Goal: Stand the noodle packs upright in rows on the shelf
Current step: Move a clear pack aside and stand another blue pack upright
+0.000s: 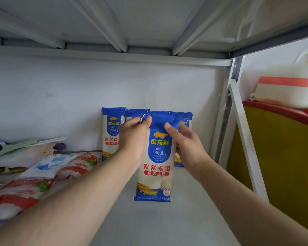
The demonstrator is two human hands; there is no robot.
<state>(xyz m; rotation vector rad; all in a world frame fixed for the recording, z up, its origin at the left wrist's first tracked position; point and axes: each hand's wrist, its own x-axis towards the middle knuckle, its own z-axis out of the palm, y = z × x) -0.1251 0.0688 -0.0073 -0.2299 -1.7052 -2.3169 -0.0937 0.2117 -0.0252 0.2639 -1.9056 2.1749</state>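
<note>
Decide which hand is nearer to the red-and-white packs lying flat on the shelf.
Left. The left hand pinches the front blue pack at its top, right of the red-and-white packs; the right hand holds that pack's other side, farther away.

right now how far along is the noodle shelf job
Early on. Done: three blue packs stand upright against the back wall. In hand: the left hand and right hand hold a fourth blue pack upright in front of them, starting a second row. Left: the red-and-white packs lie flat on the shelf's left side.

White sack point(288, 93) atop red-edged yellow panel point(274, 148)
</note>
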